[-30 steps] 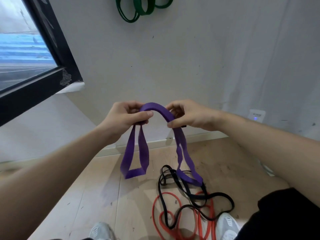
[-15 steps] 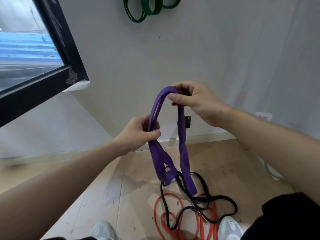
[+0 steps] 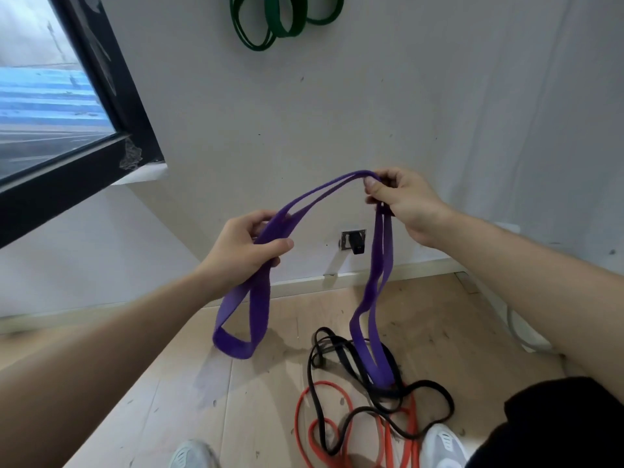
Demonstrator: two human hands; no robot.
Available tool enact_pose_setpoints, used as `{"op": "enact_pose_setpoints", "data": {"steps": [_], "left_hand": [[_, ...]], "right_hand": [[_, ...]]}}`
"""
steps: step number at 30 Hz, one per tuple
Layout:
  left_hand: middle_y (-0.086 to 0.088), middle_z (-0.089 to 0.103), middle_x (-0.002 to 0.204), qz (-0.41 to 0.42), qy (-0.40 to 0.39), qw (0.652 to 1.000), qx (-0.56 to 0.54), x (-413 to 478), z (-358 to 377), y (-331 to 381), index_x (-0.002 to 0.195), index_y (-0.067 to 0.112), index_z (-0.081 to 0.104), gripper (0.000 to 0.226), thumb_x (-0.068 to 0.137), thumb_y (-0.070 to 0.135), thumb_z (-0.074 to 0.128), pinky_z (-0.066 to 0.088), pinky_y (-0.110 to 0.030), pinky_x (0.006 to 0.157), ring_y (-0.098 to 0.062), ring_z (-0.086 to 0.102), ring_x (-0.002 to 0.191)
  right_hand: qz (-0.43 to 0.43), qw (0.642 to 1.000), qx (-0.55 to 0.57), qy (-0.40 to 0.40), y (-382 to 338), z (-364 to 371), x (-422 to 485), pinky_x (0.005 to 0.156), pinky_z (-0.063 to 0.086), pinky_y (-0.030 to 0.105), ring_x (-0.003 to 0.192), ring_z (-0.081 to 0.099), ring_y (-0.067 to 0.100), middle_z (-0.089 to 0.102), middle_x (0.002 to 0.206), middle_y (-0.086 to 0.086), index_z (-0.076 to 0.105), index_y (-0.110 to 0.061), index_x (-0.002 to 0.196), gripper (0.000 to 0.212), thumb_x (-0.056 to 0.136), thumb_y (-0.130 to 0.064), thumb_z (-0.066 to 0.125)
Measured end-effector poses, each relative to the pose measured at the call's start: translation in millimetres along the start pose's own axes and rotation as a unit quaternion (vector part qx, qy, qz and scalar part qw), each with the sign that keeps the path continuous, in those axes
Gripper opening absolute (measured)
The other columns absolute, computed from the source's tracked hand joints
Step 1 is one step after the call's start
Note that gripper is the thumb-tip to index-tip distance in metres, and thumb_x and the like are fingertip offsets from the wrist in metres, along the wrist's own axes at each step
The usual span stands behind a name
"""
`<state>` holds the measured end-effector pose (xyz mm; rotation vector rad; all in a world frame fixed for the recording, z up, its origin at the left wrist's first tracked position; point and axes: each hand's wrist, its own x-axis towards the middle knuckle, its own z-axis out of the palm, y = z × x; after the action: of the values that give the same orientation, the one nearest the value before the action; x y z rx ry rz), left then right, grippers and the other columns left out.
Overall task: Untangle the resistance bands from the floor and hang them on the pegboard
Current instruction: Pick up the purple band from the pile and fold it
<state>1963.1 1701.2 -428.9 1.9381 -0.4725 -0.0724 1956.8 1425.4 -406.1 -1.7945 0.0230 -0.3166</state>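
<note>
A purple resistance band [image 3: 314, 197] stretches between both hands in front of the wall. My left hand [image 3: 241, 251] grips one part, and a short loop hangs below it above the floor. My right hand [image 3: 401, 202] pinches the band higher up; a long loop drops from it down to the pile. On the floor lie a black band [image 3: 435, 393] and a red band [image 3: 304, 413], tangled together. Green bands [image 3: 280, 21] hang on the wall at the top of the view.
A dark-framed window [image 3: 111, 96] fills the upper left. A wall socket with a black plug [image 3: 354, 243] sits low on the wall, behind the band. My two light shoes [image 3: 442, 444] stand at the bottom, beside the floor pile. A white cable [image 3: 516, 332] runs along the right.
My hands have spread apart sideways, pulling the purple band from a narrow upright fold into a wide arc. Its left loop has come away from the pile and hangs free.
</note>
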Motion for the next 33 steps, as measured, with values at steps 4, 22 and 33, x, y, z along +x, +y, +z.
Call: {"op": "enact_pose_setpoints", "data": {"steps": [4,22,33], "left_hand": [[-0.008,0.074,0.087,0.023,0.039,0.998,-0.051,2,-7,7,0.122,0.023,0.066,0.044,0.085,0.004,0.078,0.06,-0.033,0.065,-0.022,0.066,0.062],[-0.001,0.066,0.078,0.048,-0.034,0.99,-0.125,-2,9,31,0.118,0.016,0.073,0.025,0.094,0.014,0.069,0.053,-0.028,0.066,-0.016,0.059,0.065],[-0.003,0.073,0.086,0.026,-0.062,0.994,-0.089,-1,2,27,0.119,0.013,0.06,0.028,0.093,0.011,0.07,0.057,-0.029,0.072,-0.016,0.068,0.07]], "right_hand": [[0.046,0.997,-0.047,-0.044,16,-8,2,0.079,0.048,0.031,0.088,0.065,0.019,0.067,0.101,0.008,0.061,-0.02,0.102,0.004,0.099,-0.022,0.061],[-0.006,0.965,-0.065,-0.252,9,34,-30,0.089,0.058,0.037,0.092,0.069,0.026,0.069,0.099,0.015,0.065,-0.012,0.116,0.036,0.083,-0.006,0.078],[-0.069,0.971,-0.031,-0.226,-17,42,-35,0.081,0.059,0.03,0.088,0.072,0.024,0.073,0.102,0.016,0.068,-0.007,0.115,0.03,0.089,-0.019,0.074]]}}
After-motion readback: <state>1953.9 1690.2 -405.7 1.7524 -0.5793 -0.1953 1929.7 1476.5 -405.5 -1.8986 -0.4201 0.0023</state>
